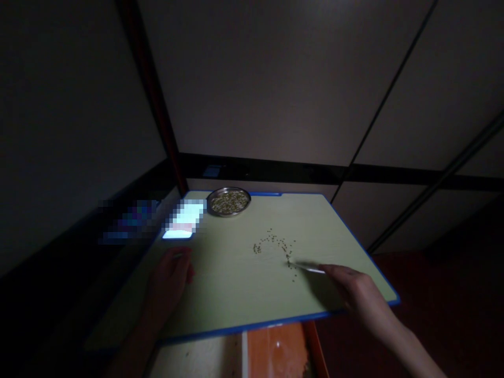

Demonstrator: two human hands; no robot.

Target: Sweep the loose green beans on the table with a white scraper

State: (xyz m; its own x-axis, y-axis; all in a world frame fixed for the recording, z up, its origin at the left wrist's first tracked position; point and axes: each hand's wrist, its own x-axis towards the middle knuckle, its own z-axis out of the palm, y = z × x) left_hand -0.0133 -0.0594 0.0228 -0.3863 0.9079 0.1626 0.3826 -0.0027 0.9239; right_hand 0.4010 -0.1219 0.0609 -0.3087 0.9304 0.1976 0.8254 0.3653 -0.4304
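Observation:
My right hand (356, 286) is closed around a thin, pale, pointed tool (311, 269); its exact kind is too blurred to tell. The tool's tip reaches the small dark seeds (284, 247), which lie in a loose arc on the pale board (228, 283) with blue edging. At the board's left side rests my left hand (169, 275), fingers curled together. A small light strip shows at those fingers, but I cannot make out what it is. Farther back, a round metal plate (229, 214) holds many greenish and pale seeds or grains.
A lit phone (183, 220), its screen pixelated, lies at the board's left edge beyond my left hand. Behind the board stand pale panels (260, 94) with a dark band. Below the near edge is an orange box or tray (275, 352). The surroundings are dim.

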